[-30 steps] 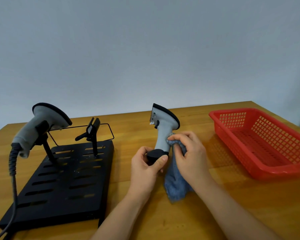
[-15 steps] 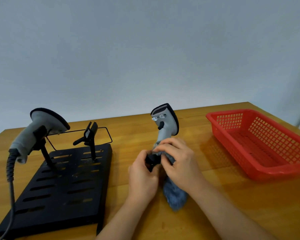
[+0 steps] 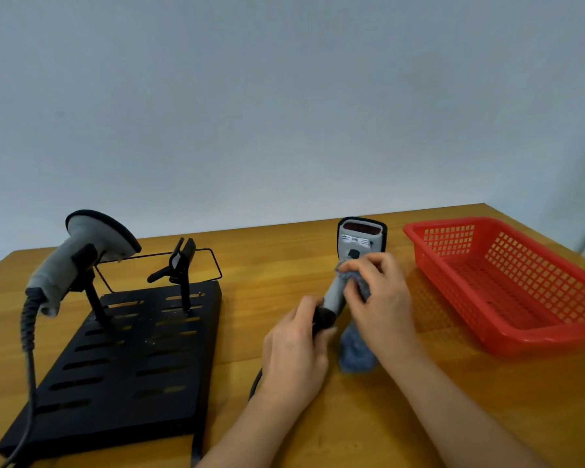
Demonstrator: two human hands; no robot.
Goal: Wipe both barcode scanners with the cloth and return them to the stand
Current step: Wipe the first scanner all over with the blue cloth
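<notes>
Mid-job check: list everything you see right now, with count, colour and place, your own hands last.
held scanner: 1, grey with black trim, upright at table centre, gripped at its base
docked scanner: 1, grey and black, in the left holder of the stand, dark cable hanging off its handle
stand: 1, black slotted plate, left part of table; right clip holder empty
cloth: 1, blue-grey, pressed to the held scanner's handle, hanging down to the table
basket: 1, red plastic mesh, right side of table
table: 1, wooden
wall: pale grey, behind table
left hand: grips the held scanner's black base
right hand: holds the cloth against the handle
</notes>
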